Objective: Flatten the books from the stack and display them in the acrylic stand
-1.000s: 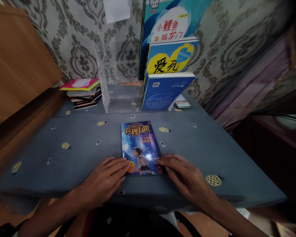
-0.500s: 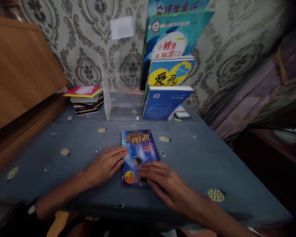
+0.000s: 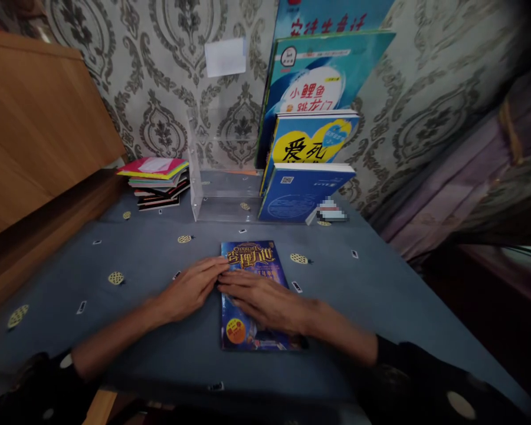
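A dark blue picture book [image 3: 252,258] lies flat, cover up, in the middle of the grey-blue tablecloth [image 3: 363,289]. My right hand [image 3: 265,301] rests flat on the cover, fingers stretched out toward the left edge. My left hand [image 3: 192,287] lies open on the cloth beside the book, its fingertips touching the book's left edge near the top. Neither hand holds anything.
A clear acrylic book stand [image 3: 219,198] at the back holds several blue books [image 3: 307,189] leaning against the patterned wall. A stack of colourful thin books [image 3: 157,180] lies at the back left. A wooden panel [image 3: 35,130] borders the left side, a curtain [image 3: 491,153] the right.
Both hands slid forward from the book's lower corners. My right hand moved onto the cover, and my left hand moved up along the left edge. The camera view tilted upward slightly.
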`<state>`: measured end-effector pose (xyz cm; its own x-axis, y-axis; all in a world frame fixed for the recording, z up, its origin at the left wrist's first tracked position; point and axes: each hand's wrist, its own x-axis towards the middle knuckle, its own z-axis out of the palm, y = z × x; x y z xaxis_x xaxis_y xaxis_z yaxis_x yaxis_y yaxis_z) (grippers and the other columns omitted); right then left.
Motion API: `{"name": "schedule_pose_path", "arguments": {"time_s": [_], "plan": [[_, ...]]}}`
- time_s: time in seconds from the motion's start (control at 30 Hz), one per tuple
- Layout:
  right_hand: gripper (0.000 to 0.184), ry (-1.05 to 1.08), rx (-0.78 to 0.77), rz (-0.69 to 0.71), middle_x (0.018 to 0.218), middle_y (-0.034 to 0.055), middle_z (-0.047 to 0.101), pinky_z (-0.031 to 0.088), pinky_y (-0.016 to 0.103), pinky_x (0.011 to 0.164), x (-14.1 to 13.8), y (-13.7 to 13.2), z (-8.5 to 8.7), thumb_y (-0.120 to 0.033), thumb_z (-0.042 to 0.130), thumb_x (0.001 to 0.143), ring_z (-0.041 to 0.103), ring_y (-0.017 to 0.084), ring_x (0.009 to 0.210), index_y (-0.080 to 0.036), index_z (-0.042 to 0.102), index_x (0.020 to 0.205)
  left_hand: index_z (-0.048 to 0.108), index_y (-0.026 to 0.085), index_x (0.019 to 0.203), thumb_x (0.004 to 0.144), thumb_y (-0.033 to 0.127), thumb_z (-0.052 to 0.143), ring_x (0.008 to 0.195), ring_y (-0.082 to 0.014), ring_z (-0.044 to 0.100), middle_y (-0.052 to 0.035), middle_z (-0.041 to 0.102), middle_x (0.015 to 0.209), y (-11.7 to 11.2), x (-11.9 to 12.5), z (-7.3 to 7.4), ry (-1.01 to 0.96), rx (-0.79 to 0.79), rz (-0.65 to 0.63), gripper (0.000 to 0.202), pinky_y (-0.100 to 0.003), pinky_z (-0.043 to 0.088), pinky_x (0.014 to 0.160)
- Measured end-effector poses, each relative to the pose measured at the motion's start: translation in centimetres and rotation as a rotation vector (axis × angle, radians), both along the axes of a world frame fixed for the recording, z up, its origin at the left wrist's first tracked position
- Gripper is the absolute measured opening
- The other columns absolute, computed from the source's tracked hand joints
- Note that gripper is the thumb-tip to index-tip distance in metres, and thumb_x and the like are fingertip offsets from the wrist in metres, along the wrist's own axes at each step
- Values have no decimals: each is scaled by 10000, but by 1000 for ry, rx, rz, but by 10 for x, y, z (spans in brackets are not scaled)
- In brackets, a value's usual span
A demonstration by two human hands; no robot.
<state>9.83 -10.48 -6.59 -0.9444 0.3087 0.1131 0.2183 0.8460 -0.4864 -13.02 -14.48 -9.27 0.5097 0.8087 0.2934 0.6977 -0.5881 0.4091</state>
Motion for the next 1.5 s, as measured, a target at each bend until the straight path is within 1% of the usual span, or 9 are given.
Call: {"name": "schedule_pose_path", "arguments": {"time_s": [0.3,0.43,0.53,0.73,1.0,1.1,1.17,1.33,1.5], "plan": [[393,55,50,-14,1431,118,536,327,442,1172,-14,40,-5,-181,469,977,414,203,1389,-167,540,1364,466,204,1401,1007,197,348,1314,-203,514,-83,570,1401,35,-7,-7,15,37,32,411,-455,416,1122],[406,47,77,-43,1421,120,542,327,440,1172,-16,48,-7,-186,492,971,419,204,1386,-166,526,1375,470,159,1395,1001,190,349,1327,-210,501,-108,566,1399,45,-7,-7,34,42,41,413,-447,414,1122],[426,51,79,-61,1447,105,521,324,447,1174,-16,50,-8,-198,507,965,404,206,1397,-194,510,1392,467,169,1397,1001,190,346,1321,-203,505,-99,567,1399,49,-4,-6,34,48,44,415,-437,420,1117],[447,25,94,-176,1503,128,453,323,456,1178,-2,54,-11,-262,488,976,374,232,1418,-162,487,1412,411,190,1441,1001,226,381,1320,-216,507,-103,543,1424,46,1,-5,68,62,83,442,-438,432,1106],[466,15,66,-308,1513,128,436,268,498,1199,38,58,-18,-344,415,1006,320,233,1445,-162,466,1431,456,174,1394,1018,230,330,1340,-200,488,-109,533,1436,43,1,-9,112,126,52,400,-442,417,1117],[503,40,49,-359,1523,156,412,262,503,1200,52,59,-23,-377,378,1011,294,239,1455,-118,454,1436,471,162,1387,1031,276,315,1349,-194,477,-115,523,1446,43,2,-6,114,109,61,405,-421,405,1127],[526,62,46,-394,1537,156,389,276,506,1194,59,59,-29,-407,355,1013,282,241,1459,-123,438,1448,474,158,1391,1037,328,317,1362,-193,461,-116,509,1458,42,3,-4,124,76,76,423,-410,392,1136],[512,110,81,-419,1553,99,378,281,532,1187,64,58,-40,-427,346,1013,274,238,1461,-219,400,1479,415,170,1448,1035,443,314,1432,-202,349,-113,410,1531,38,5,0,157,-11,82,505,-420,326,1171],[522,70,115,-412,1551,132,369,258,555,1185,63,50,-36,-410,324,1017,251,260,1468,-166,409,1471,278,180,1520,1035,483,276,1488,-213,199,-102,275,1594,34,7,0,260,-48,46,572,-471,205,1207]]}}
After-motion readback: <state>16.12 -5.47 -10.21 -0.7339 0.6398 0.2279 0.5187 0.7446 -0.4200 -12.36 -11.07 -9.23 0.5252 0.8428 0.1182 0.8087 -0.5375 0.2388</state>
